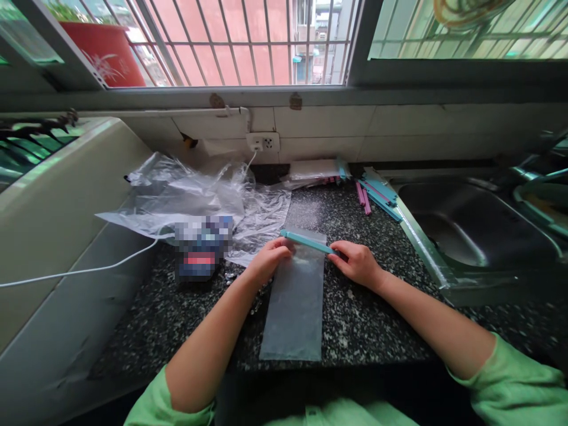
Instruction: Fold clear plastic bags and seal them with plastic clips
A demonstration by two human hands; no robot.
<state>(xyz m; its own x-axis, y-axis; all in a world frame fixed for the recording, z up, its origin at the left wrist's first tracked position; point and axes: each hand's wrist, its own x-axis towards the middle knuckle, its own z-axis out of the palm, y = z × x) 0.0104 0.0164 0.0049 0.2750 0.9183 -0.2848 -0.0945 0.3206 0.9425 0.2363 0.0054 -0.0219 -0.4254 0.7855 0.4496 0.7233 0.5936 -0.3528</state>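
Note:
A blue bag sealing clip [308, 241] lies slantwise across the upper end of a clear, frosted plastic bag [295, 313]. My left hand [270, 258] is closed at the clip's left end, pinching it together with the bag's upper left edge. At the other end, my right hand [355, 261] grips the clip's right tip between thumb and fingers. The bag hangs down toward the counter's front edge and looks flat. Whether the clip is fully pressed onto the bag cannot be made out.
Crumpled clear plastic sheeting [195, 189] and a blurred-out object [202, 251] are on the left of the speckled counter [355, 337]. Pink clips [364, 198], blue clips [381, 198] and packed bags [315, 170] are at the back. A steel sink [465, 219] is on the right.

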